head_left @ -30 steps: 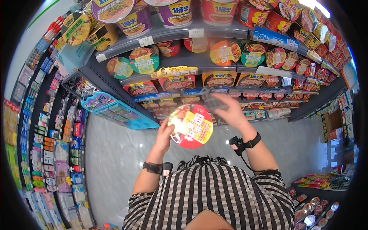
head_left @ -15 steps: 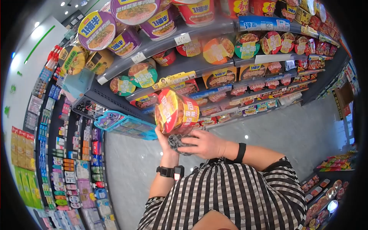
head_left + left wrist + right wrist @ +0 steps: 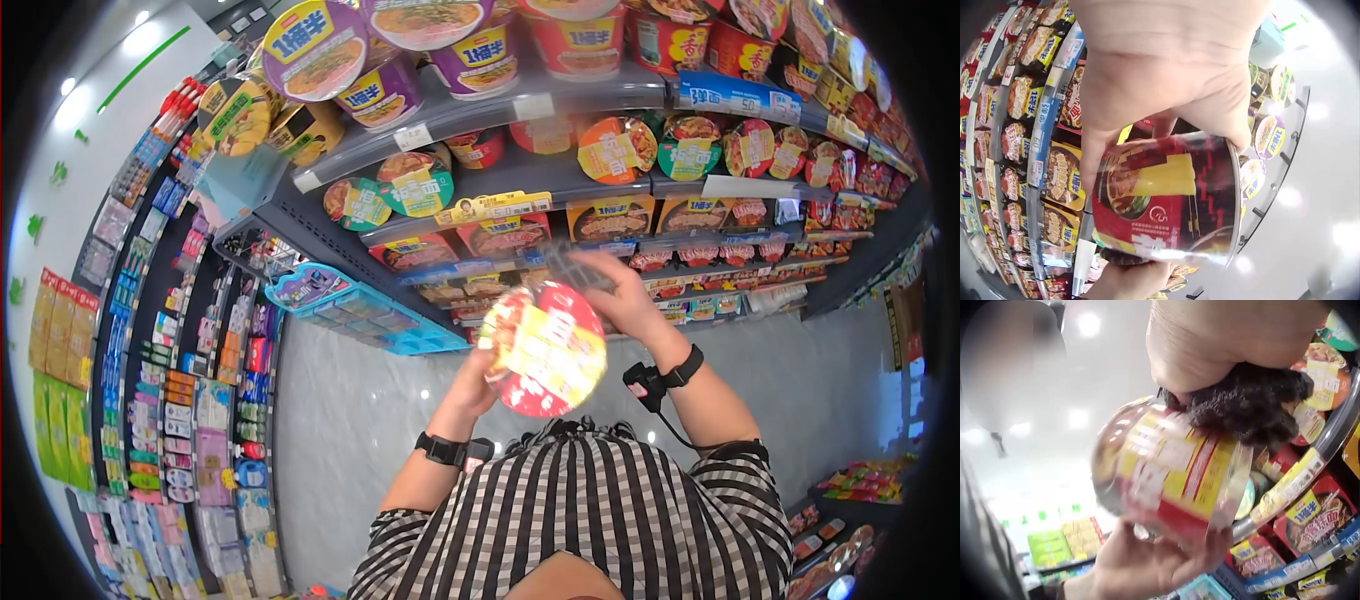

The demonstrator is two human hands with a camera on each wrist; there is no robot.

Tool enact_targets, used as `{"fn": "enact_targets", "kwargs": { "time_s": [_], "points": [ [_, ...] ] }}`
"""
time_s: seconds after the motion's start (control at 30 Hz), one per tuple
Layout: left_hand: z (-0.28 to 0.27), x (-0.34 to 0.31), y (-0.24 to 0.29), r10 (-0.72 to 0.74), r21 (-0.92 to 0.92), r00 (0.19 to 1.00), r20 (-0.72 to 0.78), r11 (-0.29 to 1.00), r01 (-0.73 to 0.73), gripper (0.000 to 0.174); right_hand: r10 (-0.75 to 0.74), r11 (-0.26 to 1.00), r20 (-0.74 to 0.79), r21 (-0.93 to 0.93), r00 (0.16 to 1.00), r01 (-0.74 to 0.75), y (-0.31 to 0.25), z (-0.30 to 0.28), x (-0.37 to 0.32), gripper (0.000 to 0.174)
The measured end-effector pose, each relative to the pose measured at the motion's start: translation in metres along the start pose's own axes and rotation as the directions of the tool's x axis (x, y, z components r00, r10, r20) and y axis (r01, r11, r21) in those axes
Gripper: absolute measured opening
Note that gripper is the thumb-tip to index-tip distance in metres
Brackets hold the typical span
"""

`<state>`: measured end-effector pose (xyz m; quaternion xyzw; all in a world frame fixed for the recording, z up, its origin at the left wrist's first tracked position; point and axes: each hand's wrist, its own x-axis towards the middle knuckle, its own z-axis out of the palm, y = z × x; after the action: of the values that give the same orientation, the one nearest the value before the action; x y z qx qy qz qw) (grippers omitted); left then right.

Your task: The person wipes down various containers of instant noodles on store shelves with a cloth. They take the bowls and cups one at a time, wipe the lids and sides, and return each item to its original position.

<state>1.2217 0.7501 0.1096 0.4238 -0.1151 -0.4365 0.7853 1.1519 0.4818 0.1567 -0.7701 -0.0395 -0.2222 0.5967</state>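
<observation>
My left hand [image 3: 470, 385] grips a red instant noodle bowl [image 3: 545, 350] by its left side, with the yellow and red lid turned up toward the head camera. In the left wrist view, fingers and thumb of that hand [image 3: 1166, 69] span the bowl's printed wall [image 3: 1147, 206]. A dark grey fluffy cloth [image 3: 1241, 403] is bunched in my right hand [image 3: 625, 300]. Held at the far right side of the bowl, the cloth overlaps its rim in the right wrist view. Clear plastic film glints around the bowl.
Shelves of noodle bowls [image 3: 475, 60] rise in front, with price tags along the shelf edges [image 3: 500, 210]. A blue display rack [image 3: 370, 310] stands at the shelf's left end. Hanging goods [image 3: 180, 400] line the left side, and packets [image 3: 865, 480] lie at the lower right.
Half a second ago the bowl was tipped up with the cloth at its near lower side. Now its lid faces up again, and the right hand with the cloth is at its far right side.
</observation>
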Motion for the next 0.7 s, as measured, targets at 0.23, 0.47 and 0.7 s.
{"fn": "enact_targets", "kwargs": {
  "time_s": [0.23, 0.47, 0.7],
  "points": [
    [0.001, 0.002, -0.005, -0.086, -0.064, 0.996, 0.006, 0.994, 0.086, 0.057, 0.595, 0.451, 0.190, 0.725, 0.781, -0.520, 0.062, 0.022, -0.057, 0.045],
    [0.013, 0.030, 0.012, 0.099, 0.449, 0.972, -0.215, 0.894, 0.008, 0.038, 0.531, 0.097, 0.288, 0.913, 0.797, -0.395, 0.056, 0.035, -0.061, 0.059],
    [0.023, 0.026, 0.012, 0.287, 0.678, 0.942, -0.172, 0.729, -0.098, 0.065, 0.515, 0.485, 0.061, 0.802, 0.855, -0.349, 0.039, 0.035, -0.047, 0.049]
  ]
}}
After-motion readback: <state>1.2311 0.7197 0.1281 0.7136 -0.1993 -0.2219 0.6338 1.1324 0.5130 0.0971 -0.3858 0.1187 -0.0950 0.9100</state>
